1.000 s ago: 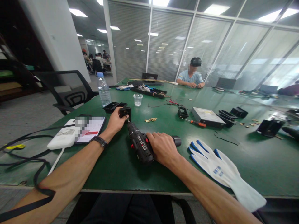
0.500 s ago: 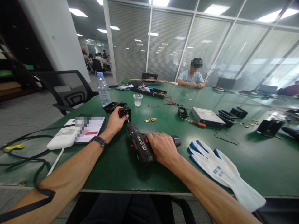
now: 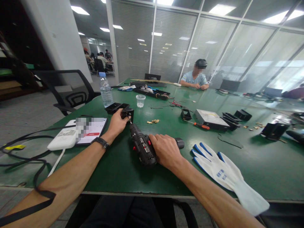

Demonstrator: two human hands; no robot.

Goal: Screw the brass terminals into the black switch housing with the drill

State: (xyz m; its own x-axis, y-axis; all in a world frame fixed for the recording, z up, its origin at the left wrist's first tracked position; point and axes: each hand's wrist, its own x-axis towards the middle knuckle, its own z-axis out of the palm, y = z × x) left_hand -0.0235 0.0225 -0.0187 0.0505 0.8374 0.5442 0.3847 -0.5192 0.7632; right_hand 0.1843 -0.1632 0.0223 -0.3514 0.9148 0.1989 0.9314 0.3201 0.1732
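My right hand [image 3: 166, 149] is wrapped round the handle of a black cordless drill [image 3: 143, 148] with red buttons, lying on its side low over the table. The drill's bit points away from me and meets a small black plastic box [image 3: 129, 114]. My left hand [image 3: 118, 122] grips that box between thumb and fingers; part of it is hidden behind them. Just beyond stand more black boxes [image 3: 116, 107]. Small brass-coloured pieces [image 3: 155, 121] lie on the green table [image 3: 171, 177], to the right of the bit.
To the left are a water bottle [image 3: 105, 91], a phone [image 3: 93, 131] and a white power bank [image 3: 63, 136] with cables. A clear cup [image 3: 140, 101] stands ahead. Rightward lie a white-blue glove [image 3: 225, 174], a screwdriver [image 3: 201, 126] and a metal drive [image 3: 211, 119]. A person [image 3: 196, 77] sits opposite.
Both hands, the drill and the black box keep almost the same places. Only a slight shift of the camera view shows.
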